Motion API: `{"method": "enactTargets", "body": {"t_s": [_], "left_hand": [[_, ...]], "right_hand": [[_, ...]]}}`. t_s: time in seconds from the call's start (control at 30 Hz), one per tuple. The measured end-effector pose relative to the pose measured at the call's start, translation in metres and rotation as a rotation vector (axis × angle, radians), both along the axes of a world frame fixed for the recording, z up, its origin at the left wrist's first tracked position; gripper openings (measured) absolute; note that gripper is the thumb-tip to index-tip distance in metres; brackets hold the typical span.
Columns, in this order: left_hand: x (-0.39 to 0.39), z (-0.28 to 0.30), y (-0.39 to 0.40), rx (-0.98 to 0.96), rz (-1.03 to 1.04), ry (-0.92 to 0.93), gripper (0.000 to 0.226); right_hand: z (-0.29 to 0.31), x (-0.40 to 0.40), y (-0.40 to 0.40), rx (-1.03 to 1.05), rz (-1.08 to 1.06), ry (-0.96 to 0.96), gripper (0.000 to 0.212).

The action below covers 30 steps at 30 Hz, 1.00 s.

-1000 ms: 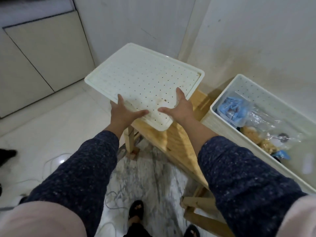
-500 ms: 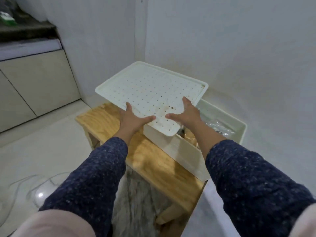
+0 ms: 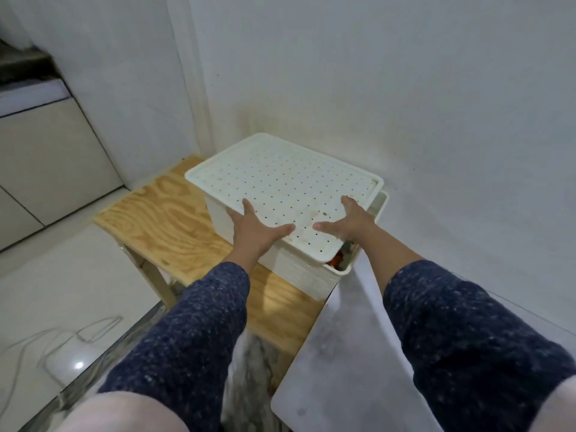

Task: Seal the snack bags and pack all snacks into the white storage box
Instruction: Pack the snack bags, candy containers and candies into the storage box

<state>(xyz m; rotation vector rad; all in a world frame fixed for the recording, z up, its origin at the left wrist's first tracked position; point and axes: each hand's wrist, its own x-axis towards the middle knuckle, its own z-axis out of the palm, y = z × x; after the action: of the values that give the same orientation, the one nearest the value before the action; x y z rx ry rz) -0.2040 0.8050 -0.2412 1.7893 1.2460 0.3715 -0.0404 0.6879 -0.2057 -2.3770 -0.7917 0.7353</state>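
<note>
The white storage box (image 3: 299,269) stands on the right part of a wooden table (image 3: 174,232), close to the white wall (image 3: 405,88), and its perforated lid (image 3: 286,188) lies on top of it, shifted toward the left so that a strip of the box's right rim stays uncovered. Through that gap at the near right corner a little of the snacks (image 3: 341,260) shows, in red and dark colours, too small to make out further. The left hand (image 3: 255,229) holds the lid's near left edge, its thumb stretched flat across the top and one finger lying along the top toward the far side, while the other fingers go under the rim out of sight. The right hand (image 3: 349,222) mirrors it at the near right edge, thumb pointing inward on the top surface and the rest of the fingers hidden beyond the edge. The two thumbs point at each other with a short stretch of lid between them. Both arms wear dark blue speckled sleeves (image 3: 187,332). The table's plywood top is bare to the left of the box. A pale marbled slab (image 3: 336,353) sits at the near right, below the box. The floor (image 3: 62,275) is glossy and pale, with a thin cable (image 3: 62,341) lying on it, and cream cabinet doors (image 3: 40,166) stand at the far left.
</note>
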Motion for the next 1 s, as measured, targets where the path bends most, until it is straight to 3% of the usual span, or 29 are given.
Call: {"method": "enactTargets", "body": {"t_s": [0.53, 0.6, 0.7, 0.77, 0.83, 1.0], "left_hand": [[0.012, -0.003, -0.048, -0.021, -0.042, 0.058, 0.121], [0.014, -0.003, -0.05, 0.033, -0.038, 0.149, 0.12], [0.016, -0.006, -0.048, 0.278, -0.116, 0.33, 0.109], [0.017, -0.009, -0.044, 0.403, -0.277, 0.43, 0.089], [0.019, -0.01, -0.042, 0.399, -0.383, 0.491, 0.075], [0.023, -0.01, -0.038, 0.356, -0.417, 0.51, 0.07]], "right_hand": [[-0.013, 0.01, -0.028, -0.291, -0.008, -0.155, 0.101], [-0.015, 0.006, -0.032, -0.368, 0.009, -0.226, 0.096], [-0.021, 0.002, -0.039, -0.412, 0.079, -0.263, 0.097], [-0.026, 0.002, -0.041, -0.404, 0.128, -0.257, 0.095], [-0.031, 0.002, -0.041, -0.348, 0.143, -0.181, 0.091], [-0.038, 0.007, -0.05, -0.17, 0.158, -0.108, 0.081]]}}
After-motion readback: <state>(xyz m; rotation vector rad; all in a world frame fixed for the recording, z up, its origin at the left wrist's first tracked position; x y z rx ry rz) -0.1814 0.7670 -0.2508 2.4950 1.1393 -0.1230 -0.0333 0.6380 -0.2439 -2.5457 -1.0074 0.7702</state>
